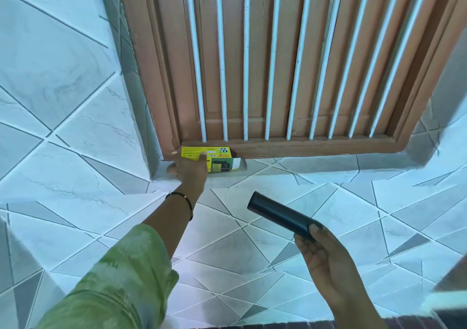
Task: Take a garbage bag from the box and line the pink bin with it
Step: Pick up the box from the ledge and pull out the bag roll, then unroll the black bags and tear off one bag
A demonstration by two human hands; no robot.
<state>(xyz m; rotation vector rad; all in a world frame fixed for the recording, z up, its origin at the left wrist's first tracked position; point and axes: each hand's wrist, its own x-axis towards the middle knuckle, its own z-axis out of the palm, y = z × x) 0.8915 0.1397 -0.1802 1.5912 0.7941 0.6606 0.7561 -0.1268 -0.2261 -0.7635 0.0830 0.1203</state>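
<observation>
Two bare hands are working near a brown wooden window frame [298, 147] with white bars. The left hand [188, 168] is gripping a yellow cardboard garbage-bag box [214, 153], which is lying on the tiled sill [316, 163] against the frame, its right end flap open. The right hand [321, 250] is holding a black cylindrical roll of garbage bags [278, 213], fingers curled around one end. No pink bin is showing.

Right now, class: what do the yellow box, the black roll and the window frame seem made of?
Yellow box: printed cardboard, probably; an open end flap shows.
Black roll: thin plastic film, smooth with a dull sheen.
Window frame: brown painted wood, apparently; its white bars look like painted metal.
</observation>
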